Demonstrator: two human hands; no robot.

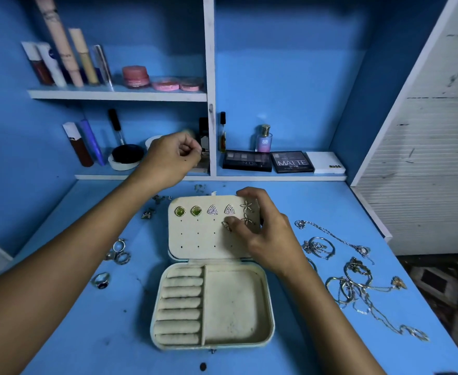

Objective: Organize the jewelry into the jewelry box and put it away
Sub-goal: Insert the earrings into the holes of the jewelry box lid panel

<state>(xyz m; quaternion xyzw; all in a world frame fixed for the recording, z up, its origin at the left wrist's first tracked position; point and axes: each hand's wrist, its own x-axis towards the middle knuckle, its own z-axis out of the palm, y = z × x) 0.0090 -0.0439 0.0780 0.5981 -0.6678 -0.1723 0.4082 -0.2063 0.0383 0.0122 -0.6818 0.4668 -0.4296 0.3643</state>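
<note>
Cream felt lines the open box (pixel 213 304) lying below both hands: the right hand (pixel 265 228) grips its lid panel, apparently steadying an earring (pixel 226 226) at a hole, while the left hand (pixel 172 158), lifted behind the lid, pinches something too small to tell, perhaps its backing.

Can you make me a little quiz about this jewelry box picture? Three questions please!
1. True or false: the ring rolls in the jewelry box already hold rings.
2. Which hand touches the earring panel? A) left hand B) right hand
3. Fill in: the two earrings at the panel's top left have ___ stones.

Key: 1 false; 2 B; 3 green.
</note>
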